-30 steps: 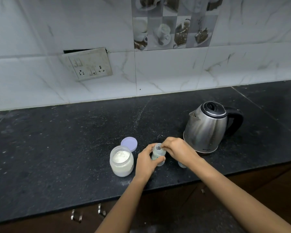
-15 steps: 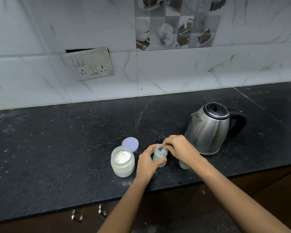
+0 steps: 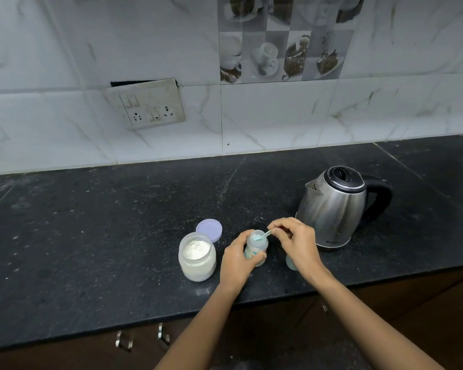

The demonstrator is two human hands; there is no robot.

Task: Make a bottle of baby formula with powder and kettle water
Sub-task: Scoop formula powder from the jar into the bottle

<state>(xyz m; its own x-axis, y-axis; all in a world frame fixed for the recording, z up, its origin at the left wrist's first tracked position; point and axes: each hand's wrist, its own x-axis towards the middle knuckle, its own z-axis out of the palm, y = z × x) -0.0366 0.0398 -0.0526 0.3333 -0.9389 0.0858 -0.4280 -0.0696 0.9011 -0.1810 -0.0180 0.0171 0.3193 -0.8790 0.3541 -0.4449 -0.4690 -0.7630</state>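
On my remote feed, two bare hands work at a small baby bottle (image 3: 257,245) on a black stone counter (image 3: 91,236).
The counter fills the middle of the frame beneath a pale marble-tiled wall (image 3: 278,116), which has a switch plate (image 3: 147,104) at upper left. A steel kettle (image 3: 332,209) with a black handle stands upright at centre right. Left of centre sits an open jar of white powder (image 3: 197,259), with its lilac lid (image 3: 209,230) lying flat just behind it (touching, as far as I can tell). The left hand (image 3: 237,259) curls round the bottle, which is upright at lower centre, between jar and kettle. The right hand (image 3: 296,240) pinches the handle of a tiny pale-green scoop (image 3: 262,236), whose bowl sits over the bottle's open mouth.
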